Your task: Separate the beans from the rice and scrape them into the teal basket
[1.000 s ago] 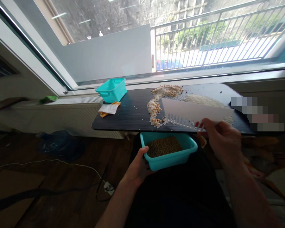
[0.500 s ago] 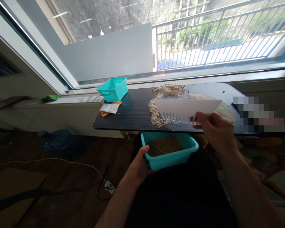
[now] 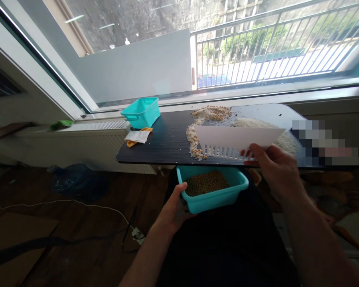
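My left hand grips the left end of a turquoise tub full of brown beans, held on my lap just under the front edge of the black tabletop. My right hand is closed on a white slotted scoop, which lies tilted near the table's front edge. To the scoop's left runs a strip of mixed rice and beans. Behind the scoop sits a white rice pile.
An empty turquoise tub stands at the table's back left, with a small white and orange packet beside it. A white radiator runs along the left. Cables lie on the dark floor.
The scoop slid left and a little away from me, then edged back right. The tub of beans in my left hand has stayed put.
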`<state>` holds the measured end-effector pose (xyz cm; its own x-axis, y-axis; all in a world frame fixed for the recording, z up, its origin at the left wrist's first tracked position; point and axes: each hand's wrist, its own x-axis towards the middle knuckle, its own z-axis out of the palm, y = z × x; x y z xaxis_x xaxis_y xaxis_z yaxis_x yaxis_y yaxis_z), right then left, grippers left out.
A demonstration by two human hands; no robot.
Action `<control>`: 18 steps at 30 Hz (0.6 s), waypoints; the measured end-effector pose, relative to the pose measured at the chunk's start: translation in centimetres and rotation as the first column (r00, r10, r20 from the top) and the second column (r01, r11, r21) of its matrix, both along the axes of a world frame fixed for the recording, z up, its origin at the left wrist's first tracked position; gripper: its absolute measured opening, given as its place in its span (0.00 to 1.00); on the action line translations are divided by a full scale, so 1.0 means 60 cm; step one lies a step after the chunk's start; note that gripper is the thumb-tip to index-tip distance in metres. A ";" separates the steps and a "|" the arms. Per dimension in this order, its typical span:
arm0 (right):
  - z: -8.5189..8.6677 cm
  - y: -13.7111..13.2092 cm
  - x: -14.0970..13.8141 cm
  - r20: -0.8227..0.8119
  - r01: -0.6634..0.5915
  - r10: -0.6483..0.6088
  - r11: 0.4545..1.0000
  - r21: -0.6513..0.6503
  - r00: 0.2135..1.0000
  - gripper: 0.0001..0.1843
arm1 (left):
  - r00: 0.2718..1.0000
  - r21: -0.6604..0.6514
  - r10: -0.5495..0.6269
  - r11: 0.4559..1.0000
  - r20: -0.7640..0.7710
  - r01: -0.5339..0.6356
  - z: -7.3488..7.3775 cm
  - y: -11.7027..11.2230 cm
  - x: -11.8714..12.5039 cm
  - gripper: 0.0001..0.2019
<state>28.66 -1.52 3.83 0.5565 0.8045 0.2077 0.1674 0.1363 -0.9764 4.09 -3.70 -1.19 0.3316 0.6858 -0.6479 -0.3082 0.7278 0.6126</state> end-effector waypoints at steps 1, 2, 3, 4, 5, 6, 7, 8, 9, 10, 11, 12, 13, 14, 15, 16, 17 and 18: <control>-0.001 -0.001 0.001 -0.016 0.006 -0.006 1.000 0.002 1.000 0.17 | 1.000 -0.002 0.002 1.000 0.000 -0.002 0.000 0.000 0.000 0.28; -0.002 -0.002 0.001 -0.031 0.009 -0.009 1.000 0.003 0.999 0.17 | 1.000 -0.005 0.006 1.000 -0.001 -0.006 -0.001 0.000 0.000 0.28; -0.004 -0.002 0.001 -0.042 0.009 -0.009 1.000 0.000 0.999 0.18 | 1.000 -0.008 0.009 1.000 -0.001 -0.009 -0.001 -0.001 0.000 0.29; -0.006 -0.001 0.000 -0.047 0.006 -0.007 1.000 -0.005 0.999 0.18 | 1.000 -0.012 0.013 1.000 -0.003 -0.013 -0.001 -0.001 0.000 0.29; -0.009 -0.001 0.000 -0.048 0.002 -0.002 1.000 -0.010 0.999 0.18 | 1.000 -0.016 0.016 1.000 -0.005 -0.016 -0.001 -0.001 0.000 0.29; -0.011 -0.001 0.000 -0.051 -0.004 0.003 1.000 -0.015 0.999 0.19 | 1.000 -0.017 0.018 1.000 -0.006 -0.018 -0.001 -0.002 0.000 0.29; -0.013 -0.001 -0.001 -0.054 -0.010 0.009 1.000 -0.019 0.998 0.19 | 1.000 -0.016 0.018 1.000 -0.006 -0.018 -0.001 -0.002 -0.001 0.29; -0.014 -0.001 -0.001 -0.057 -0.014 0.012 1.000 -0.023 0.998 0.19 | 1.000 -0.012 0.016 1.000 -0.002 -0.016 -0.001 -0.002 -0.001 0.29; -0.015 -0.002 -0.001 -0.058 -0.015 0.013 1.000 -0.025 0.998 0.20 | 1.000 -0.008 0.014 1.000 0.000 -0.014 -0.001 -0.002 -0.001 0.29; -0.016 -0.001 -0.002 -0.059 -0.012 0.011 1.000 -0.025 0.998 0.19 | 1.000 -0.005 0.013 1.000 0.001 -0.013 -0.001 -0.002 -0.001 0.29; -0.015 0.000 -0.002 -0.059 -0.009 0.007 1.000 -0.025 0.998 0.19 | 1.000 -0.004 0.011 1.000 0.001 -0.011 -0.001 -0.002 -0.001 0.28; -0.015 0.001 -0.003 -0.058 -0.005 0.004 1.000 -0.024 0.998 0.19 | 1.000 -0.004 0.011 1.000 -0.002 -0.011 0.000 -0.002 -0.001 0.28; -0.014 0.004 -0.004 -0.056 -0.002 0.001 1.000 -0.022 0.998 0.19 | 1.000 -0.005 0.010 1.000 -0.005 -0.010 0.000 -0.002 -0.001 0.28; -0.013 0.007 -0.005 -0.054 -0.002 0.001 1.000 -0.023 0.999 0.18 | 1.000 -0.005 0.007 1.000 -0.004 -0.007 0.000 -0.002 -0.001 0.28; -0.011 0.010 -0.006 -0.049 -0.005 0.003 1.000 -0.024 0.999 0.18 | 1.000 -0.004 0.003 1.000 -0.002 -0.003 0.000 -0.001 -0.001 0.28; -0.009 0.012 -0.008 -0.043 -0.009 0.008 1.000 -0.027 0.999 0.17 | 1.000 -0.004 0.001 1.000 0.001 -0.001 -0.001 -0.001 -0.001 0.28; -0.008 0.013 -0.009 -0.037 -0.015 0.014 0.999 -0.032 0.999 0.17 | 1.000 -0.005 -0.001 1.000 0.004 0.001 -0.001 -0.002 -0.002 0.28; -0.006 0.013 -0.010 -0.030 -0.021 0.019 0.999 -0.037 0.999 0.16 | 1.000 -0.005 -0.004 1.000 0.009 0.004 -0.001 -0.002 -0.002 0.29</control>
